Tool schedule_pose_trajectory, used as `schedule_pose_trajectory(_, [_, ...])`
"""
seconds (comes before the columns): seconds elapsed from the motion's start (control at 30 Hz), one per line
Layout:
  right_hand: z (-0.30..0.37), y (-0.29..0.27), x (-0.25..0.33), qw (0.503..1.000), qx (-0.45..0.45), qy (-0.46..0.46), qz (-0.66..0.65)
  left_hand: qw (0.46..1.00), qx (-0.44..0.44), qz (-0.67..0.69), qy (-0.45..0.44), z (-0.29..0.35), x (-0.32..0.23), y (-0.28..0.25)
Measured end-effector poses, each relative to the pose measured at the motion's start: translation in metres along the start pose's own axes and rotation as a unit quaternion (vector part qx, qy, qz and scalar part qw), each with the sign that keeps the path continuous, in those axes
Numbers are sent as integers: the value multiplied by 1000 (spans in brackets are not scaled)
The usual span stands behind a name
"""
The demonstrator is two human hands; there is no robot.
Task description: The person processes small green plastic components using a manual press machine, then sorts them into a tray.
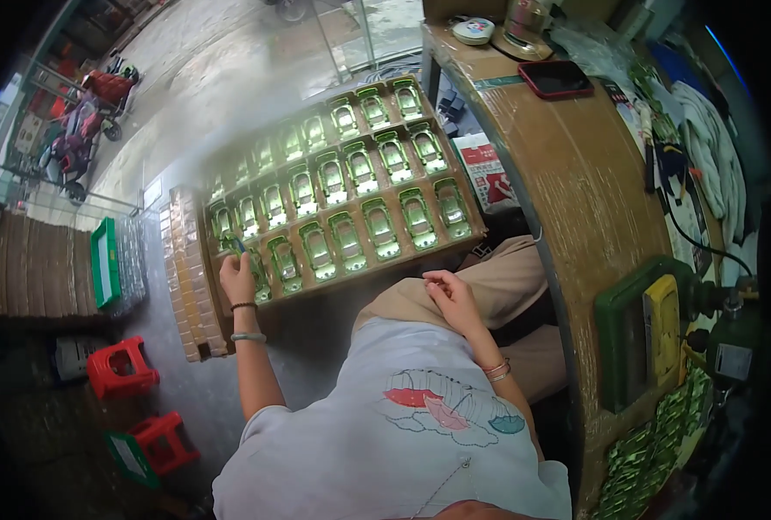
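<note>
Rows of shiny, see-through green toy car shells lie in a brown cardboard tray in front of me. At the tray's near left corner is my left hand, its fingers closed over the end of the front row. A small blue bit shows at the fingertips; whatever they grip is mostly hidden. My right hand rests on my thigh, away from the tray, with its fingers apart and nothing in it.
A workbench along my right bears a phone, a green hand press and a heap of green pieces. Cardboard stacks and red stools stand left. Scooters are parked farther off.
</note>
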State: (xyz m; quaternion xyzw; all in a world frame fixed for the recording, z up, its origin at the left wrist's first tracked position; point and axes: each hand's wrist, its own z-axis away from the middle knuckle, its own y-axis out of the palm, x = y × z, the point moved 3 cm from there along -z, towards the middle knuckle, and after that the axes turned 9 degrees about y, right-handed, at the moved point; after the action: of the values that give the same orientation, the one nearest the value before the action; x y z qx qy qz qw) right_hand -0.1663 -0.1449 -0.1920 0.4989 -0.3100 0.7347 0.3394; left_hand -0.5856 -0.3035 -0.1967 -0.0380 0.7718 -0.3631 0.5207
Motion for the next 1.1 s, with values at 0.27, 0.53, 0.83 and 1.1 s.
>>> schedule_pose_trajectory(0.27, [60, -35, 107, 969, -154, -141, 133, 736, 383, 517, -209, 145, -299, 141])
schedule_pose_trajectory(0.53, [179, -137, 118, 906, -390, -94, -138, 590, 605, 334, 417, 204, -444, 103])
schedule_pose_trajectory(0.83, [227, -171, 109, 878, -290, -91, -369, 390, 503, 174, 751, 250, -528, 155])
schedule_pose_trajectory(1.1, [272, -198, 107, 876, -409, -150, -209, 419, 469, 163, 760, 230, -602, 216])
